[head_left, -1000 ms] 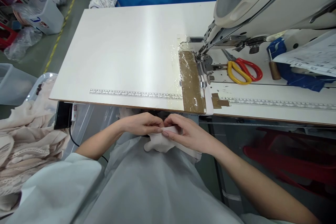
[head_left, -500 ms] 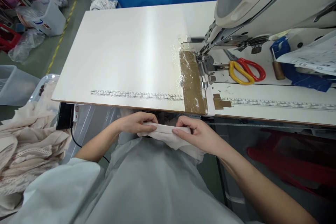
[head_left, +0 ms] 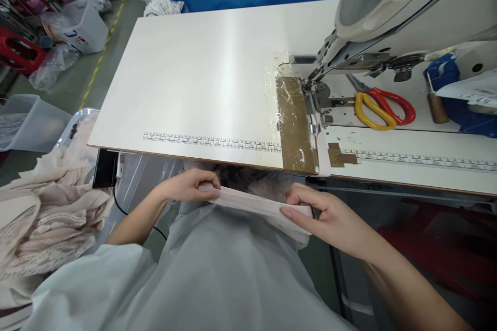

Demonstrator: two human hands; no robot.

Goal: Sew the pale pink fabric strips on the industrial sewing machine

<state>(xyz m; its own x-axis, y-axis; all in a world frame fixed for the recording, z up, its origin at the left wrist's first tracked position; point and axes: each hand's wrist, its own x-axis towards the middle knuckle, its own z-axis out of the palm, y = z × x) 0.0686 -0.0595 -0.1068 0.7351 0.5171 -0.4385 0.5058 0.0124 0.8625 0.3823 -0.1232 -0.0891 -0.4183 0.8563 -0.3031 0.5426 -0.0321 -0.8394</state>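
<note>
A strip of pale pink fabric [head_left: 252, 201] is stretched between my two hands, below the front edge of the sewing table and over my lap. My left hand [head_left: 190, 184] pinches its left end between thumb and fingers. The right end is gripped by my right hand [head_left: 318, 212], its thumb lying on top of the cloth. The strip slopes slightly down to the right, with looser cloth hanging beneath it near my right hand. Behind it, sheer gathered fabric [head_left: 267, 183] shows in the shade under the table edge.
The white sewing table [head_left: 205, 77] carries a sewing machine [head_left: 373, 15] at right, with scissors [head_left: 384, 108] and a wooden-handled awl [head_left: 437, 101] beside it. Piled pale garments [head_left: 58, 207] lie at left. A black device [head_left: 105, 168] with a cable hangs under the table edge.
My hands have moved apart, drawing the fabric strip out longer between them. My right hand has gone right and slightly down. The whole view has shifted slightly.
</note>
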